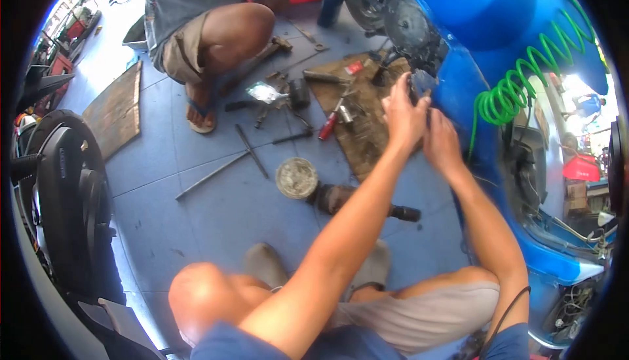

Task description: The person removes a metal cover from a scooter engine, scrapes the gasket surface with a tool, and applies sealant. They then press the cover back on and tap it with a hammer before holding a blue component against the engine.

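Both arms reach forward beside the blue bodywork of a scooter. My left hand is closed around a small dark metal part, its thumb and fingers curled at the part's edge. Close against it, my right hand has its fingers bent at the lower side of the same part; its fingertips are partly hidden. Just beyond my hands is the scooter's greasy engine. Under them lies a brown cardboard sheet with a red-handled screwdriver and a metal socket on it.
Another person squats across the floor. Several tools lie about, including a hammer and a metal rod. A round tin stands near my feet. A green coiled hose hangs at right; a black tyre is at left.
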